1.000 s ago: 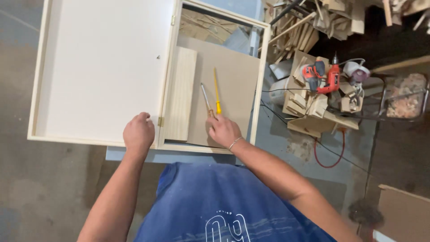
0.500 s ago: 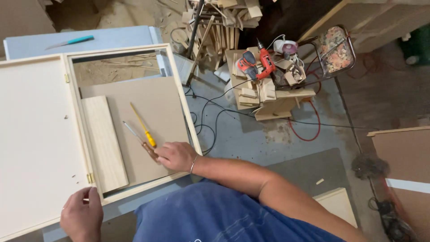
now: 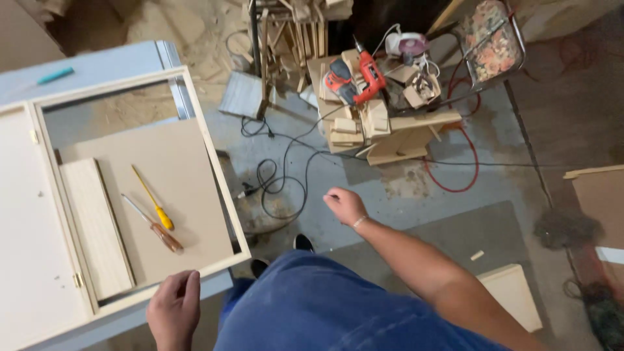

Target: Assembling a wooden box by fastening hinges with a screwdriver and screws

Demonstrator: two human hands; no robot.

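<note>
The left hand (image 3: 174, 311) rests at the near edge of a pale wooden frame (image 3: 218, 172) that lies flat on a light blue counter (image 3: 97, 65), its fingers curled loosely against the frame's lower rail, the grip half spread and holding nothing that I can see; the right hand (image 3: 344, 205) hangs out in the air over the floor (image 3: 403, 195), well apart from the frame, fingers loosely bent and empty; inside the frame lies a brown board (image 3: 169, 156), and on it two screwdrivers side by side, one with a yellow handle (image 3: 153, 198) and one with a reddish-brown handle (image 3: 155, 225), both slanting the same way with their handles toward the person; just left of them a pale plank (image 3: 97, 227) lies lengthwise on the board; a white door panel (image 3: 26, 247) fills the frame's left side, with a small hinge (image 3: 77, 280) near its lower edge; a teal pen (image 3: 54, 75) sits on the counter beyond the frame; on the floor a black cable (image 3: 279, 185) loops near the frame's corner, and farther off a stack of wood offcuts (image 3: 377, 133) carries a red drill (image 3: 367, 73); a red cord (image 3: 465, 175) curves beside the stack.
</note>
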